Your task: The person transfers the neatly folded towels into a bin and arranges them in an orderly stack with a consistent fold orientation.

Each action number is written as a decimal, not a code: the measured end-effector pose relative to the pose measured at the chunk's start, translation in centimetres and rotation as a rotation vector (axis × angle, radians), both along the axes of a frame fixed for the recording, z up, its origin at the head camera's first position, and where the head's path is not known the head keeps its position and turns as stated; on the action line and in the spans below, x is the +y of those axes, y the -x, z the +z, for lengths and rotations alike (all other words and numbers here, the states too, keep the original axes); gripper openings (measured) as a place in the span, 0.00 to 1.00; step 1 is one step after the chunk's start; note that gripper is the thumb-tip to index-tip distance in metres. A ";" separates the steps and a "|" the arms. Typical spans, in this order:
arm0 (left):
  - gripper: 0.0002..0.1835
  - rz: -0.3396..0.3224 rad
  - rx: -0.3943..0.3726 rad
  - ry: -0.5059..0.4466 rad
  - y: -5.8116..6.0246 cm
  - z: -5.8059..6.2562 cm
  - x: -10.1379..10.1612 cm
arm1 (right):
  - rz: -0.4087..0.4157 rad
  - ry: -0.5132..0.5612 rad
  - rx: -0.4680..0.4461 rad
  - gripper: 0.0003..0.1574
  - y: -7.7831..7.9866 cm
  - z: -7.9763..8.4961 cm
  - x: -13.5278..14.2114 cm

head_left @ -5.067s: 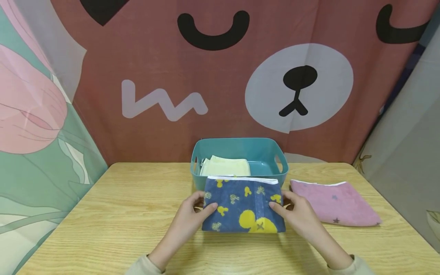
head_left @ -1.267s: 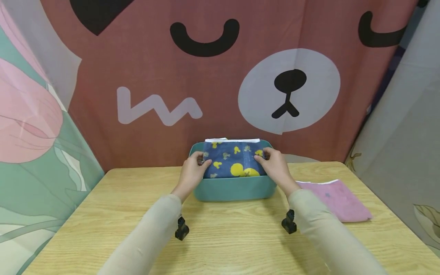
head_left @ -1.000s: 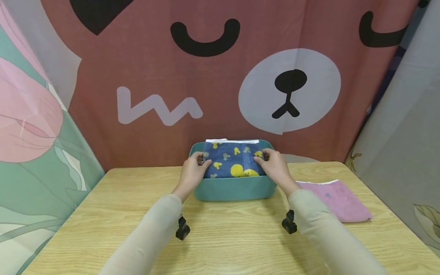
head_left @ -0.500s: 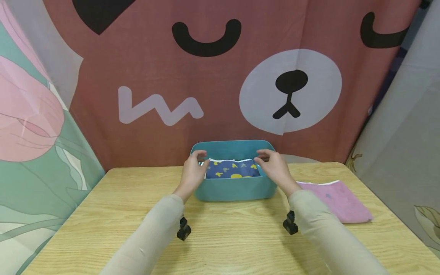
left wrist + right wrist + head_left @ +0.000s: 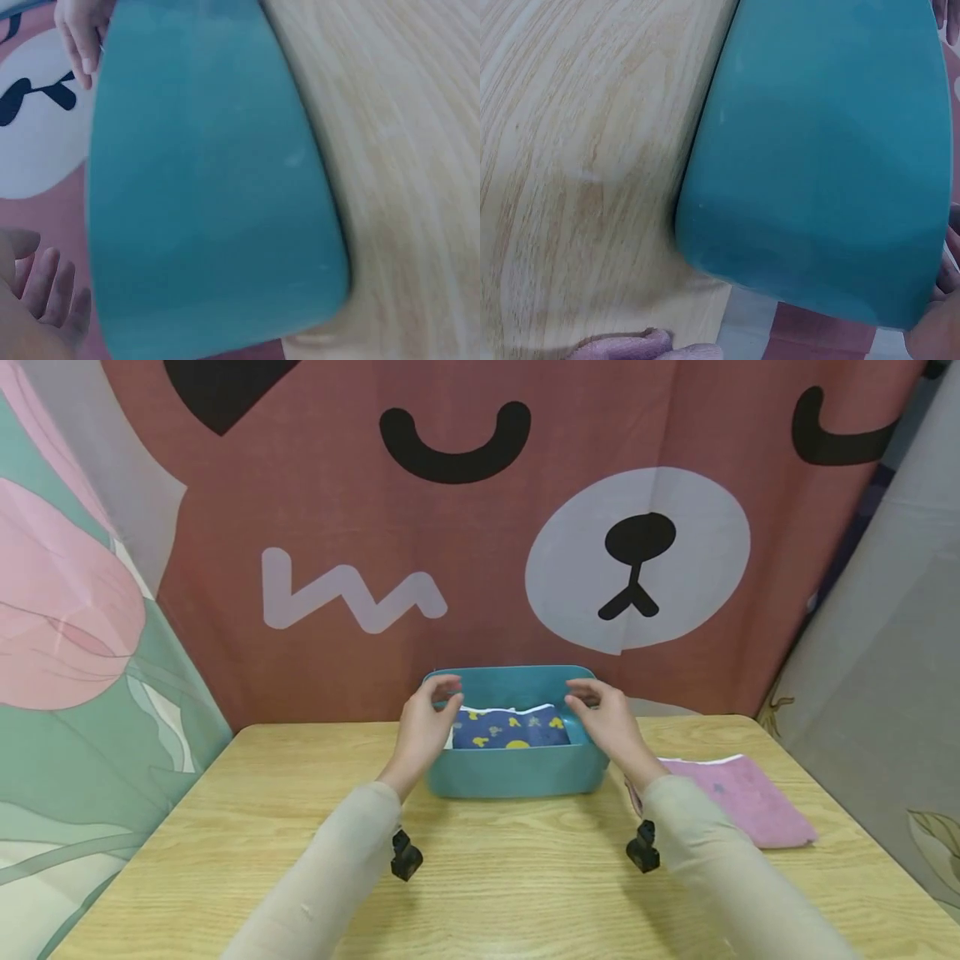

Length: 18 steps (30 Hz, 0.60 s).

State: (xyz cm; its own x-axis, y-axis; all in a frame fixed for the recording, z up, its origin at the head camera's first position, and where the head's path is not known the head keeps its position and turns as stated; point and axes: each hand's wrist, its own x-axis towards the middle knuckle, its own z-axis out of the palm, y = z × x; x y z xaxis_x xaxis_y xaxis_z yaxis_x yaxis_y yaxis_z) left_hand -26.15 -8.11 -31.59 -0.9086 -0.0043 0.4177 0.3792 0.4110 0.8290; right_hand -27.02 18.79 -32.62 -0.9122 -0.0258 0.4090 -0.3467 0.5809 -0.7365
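A folded navy towel (image 5: 510, 728) with yellow mouse-head shapes and a white edge lies in the teal basket (image 5: 517, 774). Over the basket's left end is my left hand (image 5: 427, 718), fingers loosely bent and nothing between them. My right hand (image 5: 606, 714) hangs over the right end in the same way, thumb apart from the fingers. Both are clear of the towel. In the left wrist view the basket's outer wall (image 5: 210, 180) fills the middle, with the left hand (image 5: 45, 307) at lower left. The basket hides the towel in both wrist views.
A folded pink towel (image 5: 750, 802) with a white edge lies on the wooden table (image 5: 510, 877), right of the basket, partly behind my right sleeve (image 5: 697, 818). A printed curtain (image 5: 337, 677) hangs close behind the basket.
Both hands carried the navy towel forward into the basket and let it go. The towel dropped lower inside, over the pale cloth seen there earlier. The hands have since spread slightly apart.
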 end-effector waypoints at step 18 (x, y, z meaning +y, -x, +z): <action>0.15 -0.141 0.031 -0.043 -2.9 1.5 3.3 | 0.026 -0.021 0.009 0.20 -2.5 1.9 0.9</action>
